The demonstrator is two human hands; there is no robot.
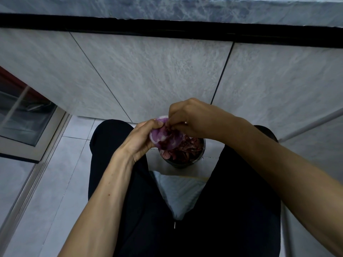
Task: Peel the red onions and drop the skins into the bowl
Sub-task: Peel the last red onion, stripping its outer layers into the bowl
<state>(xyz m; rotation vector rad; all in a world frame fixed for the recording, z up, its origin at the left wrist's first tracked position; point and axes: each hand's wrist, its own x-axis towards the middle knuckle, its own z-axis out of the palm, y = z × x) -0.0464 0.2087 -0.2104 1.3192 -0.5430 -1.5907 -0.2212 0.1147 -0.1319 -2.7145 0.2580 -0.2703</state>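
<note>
Left hand point(141, 140) cupping red onion point(163, 134), right hand point(191, 117) grip pinching its skin.

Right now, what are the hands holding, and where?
Left hand cups the red onion from its left side; right hand pinches skin at its top, above the bowl.

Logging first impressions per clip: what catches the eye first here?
The purple red onion at centre frame, gripped by the left hand while the right hand picks at its top. Just below sits a dark bowl heaped with reddish skins, on the floor between the person's knees.
</note>
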